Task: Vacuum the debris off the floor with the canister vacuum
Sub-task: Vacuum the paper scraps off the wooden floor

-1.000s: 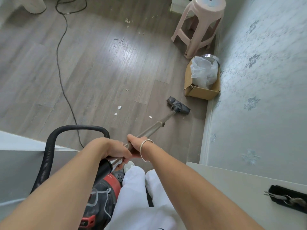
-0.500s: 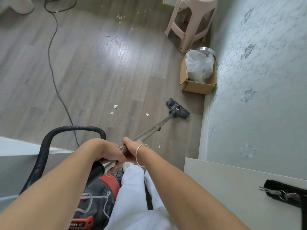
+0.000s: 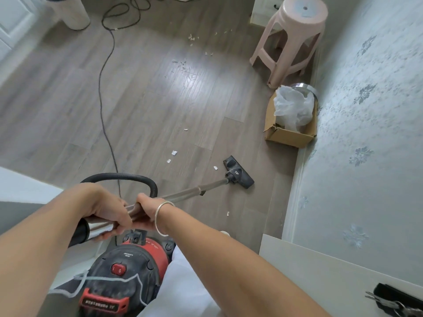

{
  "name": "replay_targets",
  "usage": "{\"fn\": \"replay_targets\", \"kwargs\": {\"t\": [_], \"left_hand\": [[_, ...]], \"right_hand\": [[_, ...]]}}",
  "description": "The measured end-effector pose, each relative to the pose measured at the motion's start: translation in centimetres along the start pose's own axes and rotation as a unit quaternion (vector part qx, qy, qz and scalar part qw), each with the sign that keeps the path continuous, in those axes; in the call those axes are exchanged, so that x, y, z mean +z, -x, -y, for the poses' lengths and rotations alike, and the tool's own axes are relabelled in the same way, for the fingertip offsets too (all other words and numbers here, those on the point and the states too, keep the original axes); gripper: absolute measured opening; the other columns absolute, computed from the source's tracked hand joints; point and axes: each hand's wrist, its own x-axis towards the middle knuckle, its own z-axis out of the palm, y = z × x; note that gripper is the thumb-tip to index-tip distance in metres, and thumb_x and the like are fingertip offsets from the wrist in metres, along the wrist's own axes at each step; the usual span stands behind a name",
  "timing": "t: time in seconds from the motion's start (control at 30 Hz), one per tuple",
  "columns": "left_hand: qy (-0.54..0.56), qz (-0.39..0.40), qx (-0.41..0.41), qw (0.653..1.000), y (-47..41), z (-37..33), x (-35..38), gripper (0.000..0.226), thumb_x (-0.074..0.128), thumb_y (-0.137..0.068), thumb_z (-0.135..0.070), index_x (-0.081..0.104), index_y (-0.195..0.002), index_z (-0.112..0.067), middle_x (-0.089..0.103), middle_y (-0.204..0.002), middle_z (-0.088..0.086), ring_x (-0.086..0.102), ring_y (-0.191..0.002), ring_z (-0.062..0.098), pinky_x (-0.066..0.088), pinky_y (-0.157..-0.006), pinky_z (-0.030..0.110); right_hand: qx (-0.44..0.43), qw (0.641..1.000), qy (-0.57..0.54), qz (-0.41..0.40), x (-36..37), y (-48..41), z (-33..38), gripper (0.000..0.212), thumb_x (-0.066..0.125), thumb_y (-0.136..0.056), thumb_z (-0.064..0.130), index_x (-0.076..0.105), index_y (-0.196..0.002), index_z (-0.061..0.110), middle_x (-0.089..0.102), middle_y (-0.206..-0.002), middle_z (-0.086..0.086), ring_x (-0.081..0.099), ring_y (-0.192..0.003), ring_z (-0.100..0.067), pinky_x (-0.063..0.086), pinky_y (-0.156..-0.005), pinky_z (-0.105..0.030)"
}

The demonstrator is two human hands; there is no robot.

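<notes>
The floor (image 3: 68, 110) lies open to the left and ahead of the floor head (image 3: 239, 172), crossed by a thin power cord (image 3: 103, 99) running from the top edge down behind the hose (image 3: 119, 177). To the right the room closes in: the wall (image 3: 366, 133) runs near the head, a cardboard box (image 3: 289, 135) holding a crumpled plastic bag sits against it, and a pink stool (image 3: 295, 35) stands beyond. The left hand (image 3: 107, 209) and right hand (image 3: 146, 210) both have their grip wrapped tight round the metal wand (image 3: 194, 191), just beside each other, the left at the chrome end where the hose joins. The canister vacuum (image 3: 123, 277), red and black, dusty, with a red switch on top, stands below the hands, its lower part cut off by the frame and its right side hidden by white clothing. Debris (image 3: 174, 153) shows as small white scraps: one just left of the head, two further left, more far off near the stool; their material is hard to tell
</notes>
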Motion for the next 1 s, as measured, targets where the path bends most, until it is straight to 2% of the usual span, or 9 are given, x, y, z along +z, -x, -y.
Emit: {"fn": "replay_targets", "kwargs": {"t": [0.07,0.17,0.27,0.33,0.47,0.57,0.77,0.87,1.0], "left_hand": [[0.013,0.004,-0.009,1.0,0.3,1.2,-0.6,0.035,0.052,-0.073,0.004,0.049,-0.107,-0.003,0.053,-0.057,0.016,0.05,-0.044,0.022,0.048,-0.044,0.027],[0.033,0.0,-0.027,0.999,0.9,2.8,-1.4,0.033,0.051,-0.07,0.005,0.047,-0.102,-0.004,0.052,-0.056,0.016,0.049,-0.043,0.023,0.047,-0.043,0.027],[0.064,-0.008,-0.041,0.997,1.5,3.7,-1.4,0.028,0.05,-0.073,0.007,0.046,-0.1,-0.003,0.052,-0.054,0.015,0.049,-0.041,0.023,0.046,-0.042,0.026],[0.063,-0.008,-0.036,0.997,1.6,3.7,-1.2,0.024,0.05,-0.075,0.007,0.046,-0.096,-0.002,0.052,-0.054,0.015,0.049,-0.04,0.023,0.046,-0.042,0.026],[0.049,0.004,-0.014,0.999,1.1,2.8,-0.7,0.015,0.05,-0.075,0.003,0.048,-0.088,-0.004,0.052,-0.057,0.014,0.05,-0.045,0.022,0.047,-0.045,0.024],[0.036,0.016,-0.013,0.999,1.1,2.9,-0.2,0.005,0.051,-0.08,-0.003,0.051,-0.076,-0.004,0.054,-0.056,0.012,0.051,-0.045,0.019,0.047,-0.048,0.023],[0.049,0.027,-0.011,0.998,1.7,4.4,-0.2,0.017,0.052,-0.07,-0.006,0.048,-0.087,-0.005,0.053,-0.053,0.011,0.052,-0.035,0.018,0.045,-0.044,0.022],[0.106,0.0,-0.021,0.994,1.9,5.4,-0.3,0.022,0.049,-0.076,0.001,0.046,-0.097,-0.004,0.052,-0.051,0.011,0.051,-0.034,0.019,0.046,-0.04,0.021],[0.155,-0.016,-0.022,0.988,2.2,7.3,-0.1,0.017,0.05,-0.078,0.002,0.045,-0.092,-0.006,0.052,-0.052,0.012,0.051,-0.038,0.019,0.047,-0.041,0.022]], "right_hand": [[0.005,1.0,0.006,0.013,1.1,0.2,0.3,0.019,0.04,-0.09,0.017,0.054,-0.094,0.004,0.061,-0.045,-0.006,0.058,-0.03,-0.013,0.054,-0.041,-0.02],[0.002,0.999,0.025,0.028,2.2,0.6,0.6,0.024,0.038,-0.091,0.016,0.054,-0.075,0.006,0.059,-0.039,-0.001,0.059,-0.044,-0.014,0.055,-0.068,-0.023],[-0.008,0.999,0.038,0.029,3.1,1.0,0.5,0.027,0.038,-0.091,0.014,0.052,-0.069,0.008,0.06,-0.061,-0.003,0.057,-0.056,-0.015,0.055,-0.085,-0.03],[-0.011,0.998,0.054,0.018,3.2,0.9,0.4,0.027,0.04,-0.091,0.016,0.052,-0.069,0.007,0.06,-0.061,-0.005,0.056,-0.054,-0.017,0.058,-0.073,-0.028],[-0.005,0.997,0.074,-0.017,3.0,-0.2,0.5,0.019,0.045,-0.087,0.019,0.058,-0.088,0.005,0.059,-0.037,-0.004,0.059,-0.05,-0.019,0.06,-0.06,-0.028],[-0.003,0.996,0.082,-0.035,3.1,-0.6,0.1,0.021,0.045,-0.09,0.021,0.053,-0.077,0.007,0.056,-0.034,-0.003,0.059,-0.047,-0.018,0.054,-0.041,-0.022],[-0.01,0.993,0.11,-0.04,4.5,-0.3,-0.2,0.028,0.046,-0.09,0.021,0.048,-0.065,0.008,0.056,-0.036,-0.005,0.06,-0.044,-0.018,0.056,-0.049,-0.026],[-0.016,0.992,0.123,-0.036,5.5,-0.3,-0.4,0.024,0.045,-0.088,0.017,0.049,-0.067,0.007,0.055,-0.034,-0.006,0.059,-0.035,-0.017,0.053,-0.04,-0.022],[-0.019,0.988,0.15,-0.021,6.3,0.2,0.0,0.028,0.046,-0.09,0.017,0.053,-0.065,0.006,0.059,-0.043,-0.007,0.058,-0.039,-0.016,0.049,-0.034,-0.018]]}}
